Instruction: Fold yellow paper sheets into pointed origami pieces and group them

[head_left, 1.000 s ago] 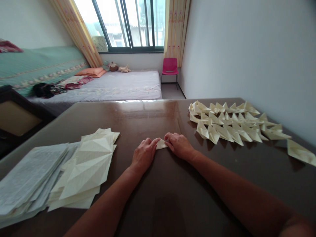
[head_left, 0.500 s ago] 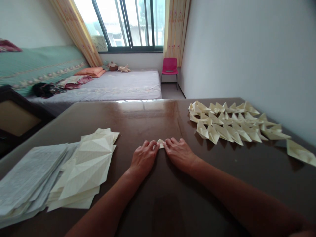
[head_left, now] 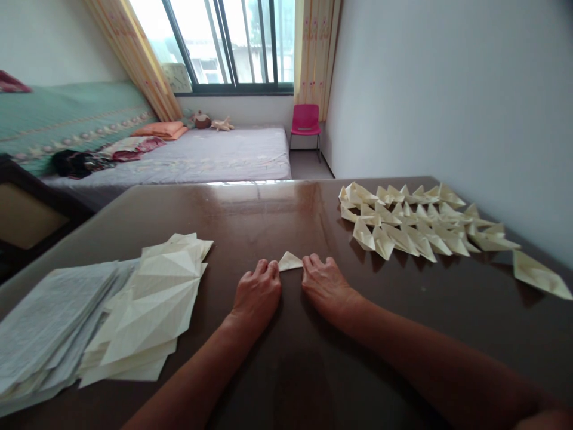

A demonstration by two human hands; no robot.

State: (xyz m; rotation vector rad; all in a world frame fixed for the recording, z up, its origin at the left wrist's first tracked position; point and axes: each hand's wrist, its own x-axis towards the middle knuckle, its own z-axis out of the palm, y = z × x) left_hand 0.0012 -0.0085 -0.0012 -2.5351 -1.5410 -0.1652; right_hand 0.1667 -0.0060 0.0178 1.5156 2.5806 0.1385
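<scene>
A small cream folded paper triangle (head_left: 290, 261) lies on the brown table (head_left: 255, 224) between my two hands, its point facing away from me. My left hand (head_left: 258, 291) has its fingers curled together at the triangle's left corner. At the right corner, my right hand (head_left: 326, 286) presses with bent fingers. Both thumbs are mostly hidden. Folded paper boats (head_left: 421, 242) stand in rows to the right of my right hand. Left of my left hand lies a stack of creased cream paper sheets (head_left: 165, 292).
A pile of grey printed paper (head_left: 54, 316) sits at the table's left side. One separate paper boat (head_left: 539, 276) is near the right edge. Beyond the table are a bed (head_left: 233, 152), a pink chair (head_left: 305, 121) and, at left, a dark-framed chair (head_left: 31, 221).
My hands have slid apart along the paper's lower edge, out to its two corners, so more of the triangle shows. The view has turned slightly to the right.
</scene>
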